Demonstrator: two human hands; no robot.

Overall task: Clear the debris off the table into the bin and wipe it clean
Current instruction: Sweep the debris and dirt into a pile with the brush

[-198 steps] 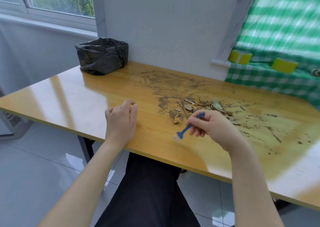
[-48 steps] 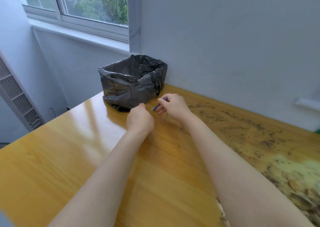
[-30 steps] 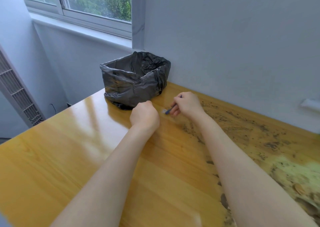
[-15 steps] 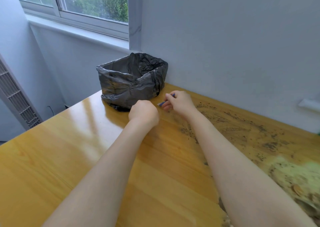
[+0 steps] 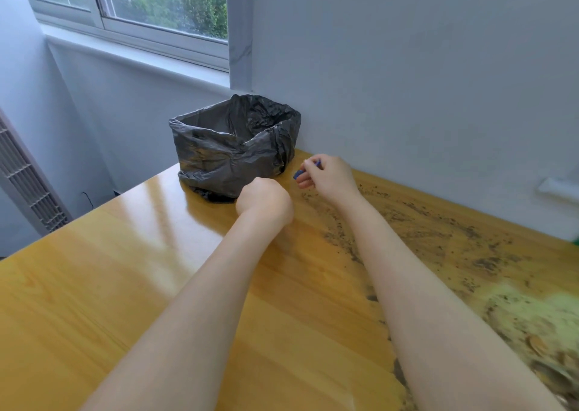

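Observation:
A bin lined with a black bag (image 5: 233, 147) stands on the wooden table (image 5: 125, 285) in the corner by the wall. My right hand (image 5: 329, 177) grips a small blue brush (image 5: 299, 172) just right of the bin, a little above the tabletop. My left hand (image 5: 264, 202) is curled into a fist in front of the bin; whether it holds anything is hidden. Dark crumbs and dust (image 5: 438, 238) are strewn over the right half of the table, with brown flakes (image 5: 545, 348) heaped at the far right.
A grey wall rises right behind the table. A window (image 5: 141, 6) and its sill are at the upper left, and a white radiator grille (image 5: 25, 185) is at the left edge. The table's left half shines with window glare.
Over the last second my right hand with the brush has swung back and forth beside the bin and is now lifted slightly. My left fist has stayed in front of the bin.

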